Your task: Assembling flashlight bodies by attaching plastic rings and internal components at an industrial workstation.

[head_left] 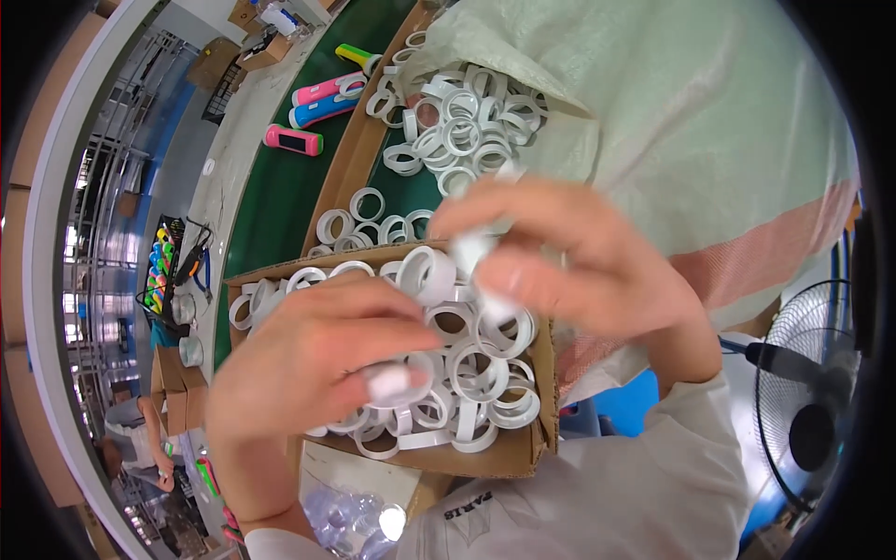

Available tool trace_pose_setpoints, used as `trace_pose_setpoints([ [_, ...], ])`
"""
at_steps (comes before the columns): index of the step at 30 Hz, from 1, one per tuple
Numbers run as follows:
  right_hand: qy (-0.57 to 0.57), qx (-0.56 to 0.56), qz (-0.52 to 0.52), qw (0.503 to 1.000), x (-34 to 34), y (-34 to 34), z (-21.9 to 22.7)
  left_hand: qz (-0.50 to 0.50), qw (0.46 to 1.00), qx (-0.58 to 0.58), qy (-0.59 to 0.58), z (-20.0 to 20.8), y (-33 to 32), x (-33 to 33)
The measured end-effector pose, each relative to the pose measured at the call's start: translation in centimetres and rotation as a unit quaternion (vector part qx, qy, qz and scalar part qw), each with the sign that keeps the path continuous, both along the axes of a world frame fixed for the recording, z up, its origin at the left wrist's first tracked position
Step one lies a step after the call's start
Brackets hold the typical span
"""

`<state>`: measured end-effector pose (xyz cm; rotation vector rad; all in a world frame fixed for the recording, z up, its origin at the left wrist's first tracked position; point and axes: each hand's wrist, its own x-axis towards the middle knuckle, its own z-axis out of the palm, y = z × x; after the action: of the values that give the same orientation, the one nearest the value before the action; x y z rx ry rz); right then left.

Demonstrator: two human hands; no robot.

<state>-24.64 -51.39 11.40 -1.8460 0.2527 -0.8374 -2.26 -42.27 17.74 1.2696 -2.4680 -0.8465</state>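
We work over one open box (548,411) of brown corrugated cardboard, its cut edges rough, heaped with smooth, glossy white rings (478,371). They look like hard plastic: short round bands, wide open through the middle, overlapping too deeply for us to count. More lie loose at the mouth of one sack (691,121), a creased, pale green woven sheet with a reddish band. Our right hand (551,257) is above the box, its grip clamped on a blurred white piece, apparently a ring. Our left hand (327,350) curls over the heap with its thumb at another ring; blur keeps us from telling whether that grip is together or apart. On the green desk (271,201) we count four torch-shaped plastic pieces (293,140): two pink, one blue, one yellow-green. One round wire-caged fan (810,373) stands at our right.
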Motion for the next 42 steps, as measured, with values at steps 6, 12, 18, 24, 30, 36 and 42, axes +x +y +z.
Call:
trace_pose_setpoints([
  [6,0.338,-0.122,-0.289,0.887,7.1,-10.2,-5.2,0.306,0.934,0.137,0.122,-5.0,-8.6,7.3],
  [12,0.347,-0.240,-0.494,0.760,6.9,-21.4,-13.6,0.238,0.965,0.036,-0.102,-14.3,-22.7,4.2],
  [18,0.293,-0.458,-0.417,0.728,8.2,-18.3,-15.4,0.260,0.954,-0.057,-0.137,-19.1,-26.8,5.0],
  [24,0.092,-0.254,-0.164,0.949,4.4,-27.8,-13.0,0.277,0.960,-0.011,-0.049,-20.2,-27.4,5.2],
  [30,0.193,0.022,-0.274,0.942,8.1,-23.7,-13.2,0.359,0.917,0.148,0.090,-18.4,-26.1,5.6],
  [36,0.162,0.232,-0.010,0.959,7.6,-14.3,-13.9,0.283,0.880,0.378,0.049,-16.4,-21.5,8.3],
  [42,0.221,0.227,0.137,0.939,8.2,-11.7,-12.6,0.181,0.857,0.482,-0.021,-15.0,-16.8,7.7],
])
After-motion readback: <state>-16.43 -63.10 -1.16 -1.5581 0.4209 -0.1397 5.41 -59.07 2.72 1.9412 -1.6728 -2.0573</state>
